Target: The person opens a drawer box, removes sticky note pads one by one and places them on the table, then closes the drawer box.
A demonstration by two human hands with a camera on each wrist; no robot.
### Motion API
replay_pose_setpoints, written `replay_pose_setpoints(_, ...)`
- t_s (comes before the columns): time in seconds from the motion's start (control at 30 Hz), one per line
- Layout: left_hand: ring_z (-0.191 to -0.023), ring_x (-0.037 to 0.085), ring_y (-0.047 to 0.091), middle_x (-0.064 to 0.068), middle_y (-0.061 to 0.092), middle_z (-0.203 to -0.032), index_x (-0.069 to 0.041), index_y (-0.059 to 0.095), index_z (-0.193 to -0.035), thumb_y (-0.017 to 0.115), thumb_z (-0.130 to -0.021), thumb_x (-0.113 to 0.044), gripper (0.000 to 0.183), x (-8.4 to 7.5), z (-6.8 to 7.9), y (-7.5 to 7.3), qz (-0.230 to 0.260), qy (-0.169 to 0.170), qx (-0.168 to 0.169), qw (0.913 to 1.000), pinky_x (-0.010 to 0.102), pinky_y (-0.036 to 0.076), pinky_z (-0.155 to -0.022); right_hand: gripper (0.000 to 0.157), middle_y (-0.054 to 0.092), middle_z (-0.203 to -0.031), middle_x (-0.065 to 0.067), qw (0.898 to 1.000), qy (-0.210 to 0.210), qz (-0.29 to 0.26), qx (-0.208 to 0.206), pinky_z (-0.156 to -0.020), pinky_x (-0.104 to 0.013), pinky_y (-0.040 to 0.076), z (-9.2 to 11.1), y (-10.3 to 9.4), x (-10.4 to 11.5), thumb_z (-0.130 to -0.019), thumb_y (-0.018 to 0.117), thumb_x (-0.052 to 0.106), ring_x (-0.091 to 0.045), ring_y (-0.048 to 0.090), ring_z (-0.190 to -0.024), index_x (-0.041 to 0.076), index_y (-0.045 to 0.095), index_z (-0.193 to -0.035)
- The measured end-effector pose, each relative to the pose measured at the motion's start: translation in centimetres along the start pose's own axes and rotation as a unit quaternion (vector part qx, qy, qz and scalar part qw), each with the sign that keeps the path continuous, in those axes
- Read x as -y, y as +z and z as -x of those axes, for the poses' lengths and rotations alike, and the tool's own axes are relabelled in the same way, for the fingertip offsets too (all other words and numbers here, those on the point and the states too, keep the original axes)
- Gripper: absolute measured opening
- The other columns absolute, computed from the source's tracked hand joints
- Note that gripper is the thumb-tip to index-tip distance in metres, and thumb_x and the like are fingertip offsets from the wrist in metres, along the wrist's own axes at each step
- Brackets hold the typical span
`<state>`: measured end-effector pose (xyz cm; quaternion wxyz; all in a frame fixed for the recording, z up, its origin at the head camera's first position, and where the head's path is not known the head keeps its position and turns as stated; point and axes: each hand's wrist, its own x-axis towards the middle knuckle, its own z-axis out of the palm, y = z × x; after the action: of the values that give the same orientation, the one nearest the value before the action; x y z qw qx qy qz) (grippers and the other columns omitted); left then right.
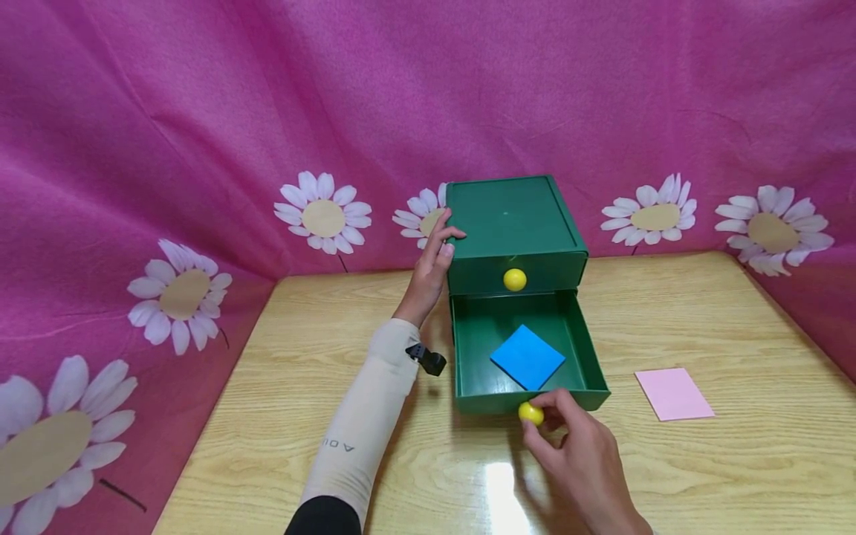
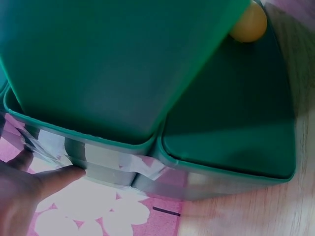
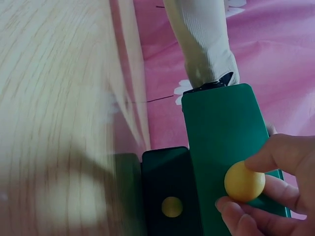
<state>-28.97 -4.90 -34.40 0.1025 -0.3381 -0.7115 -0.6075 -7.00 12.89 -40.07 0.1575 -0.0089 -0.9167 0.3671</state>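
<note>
A green drawer cabinet (image 1: 511,219) stands on the table with its middle drawer (image 1: 471,364) pulled out. Inside that drawer lies a blue square of paper (image 1: 528,357), turned cornerwise. My right hand (image 1: 588,453) pinches the round yellow knob (image 3: 244,182) on the drawer's front between thumb and fingers. Against the cabinet's left side and top edge rests my left hand (image 1: 428,271), fingers spread. The upper drawer, with its own yellow knob (image 1: 515,280), is closed. Below the open drawer, a closed bottom drawer (image 2: 231,108) shows in the left wrist view.
A pink square of paper (image 1: 674,394) lies on the wooden table (image 1: 281,416) right of the cabinet. Pink cloth (image 1: 401,89) with large white daisies hangs behind and at both sides. A small black camera (image 1: 428,360) is strapped to the left wrist.
</note>
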Motion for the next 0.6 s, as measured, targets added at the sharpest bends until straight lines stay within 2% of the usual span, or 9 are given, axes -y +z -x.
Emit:
replay_pose_setpoints(0.23,-0.136,0.011,0.012,0.002,0.011,-0.151,-0.008,0.040,-0.124,0.034,-0.093,-0.043,0.047,0.57,-0.09,-0.02,-0.001,0.002,0.004,1.0000,0.051,0.019,-0.104,0.024,0.059,-0.077,0.009,1.000,0.001,-0.005,0.005,-0.055,-0.023,0.046,0.02,-0.03,-0.18,-0.073,0.069,0.013,-0.008,0.055,-0.069,0.021,0.056,-0.091)
replay_pose_setpoints(0.33,-0.136,0.012,0.012,0.003,0.010,-0.151,-0.008,0.040,-0.124,0.034,-0.093,-0.042,0.047,0.55,-0.12,-0.04,0.001,0.007,0.007,0.9999,0.051,0.019,-0.104,0.025,0.059,-0.076,0.010,1.000,-0.004,-0.005,0.004,-0.054,-0.023,0.046,0.09,-0.06,-0.21,-0.073,0.070,0.013,-0.007,0.055,-0.069,0.021,0.055,-0.092)
replay_pose_setpoints(0.37,-0.136,0.014,0.012,0.005,0.010,-0.151,-0.005,0.039,-0.124,0.034,-0.094,-0.041,0.047,0.08,-0.03,-0.04,0.003,0.006,0.008,0.9999,0.051,0.019,-0.104,0.025,0.059,-0.076,0.010,1.000,-0.007,-0.005,0.002,-0.054,-0.023,0.046,0.11,-0.07,-0.24,-0.073,0.070,0.013,-0.007,0.056,-0.068,0.022,0.055,-0.092)
replay_pose_setpoints(0.6,-0.136,0.015,0.011,0.007,0.010,-0.151,-0.005,0.039,-0.124,0.033,-0.095,-0.036,0.043,0.17,-0.01,-0.05,0.001,0.011,0.008,0.9999,0.052,0.018,-0.104,0.025,0.060,-0.076,0.012,1.000,-0.012,-0.005,0.008,-0.053,-0.022,0.045,0.35,-0.37,-0.29,-0.076,0.069,0.013,-0.006,0.057,-0.069,0.024,0.056,-0.094)
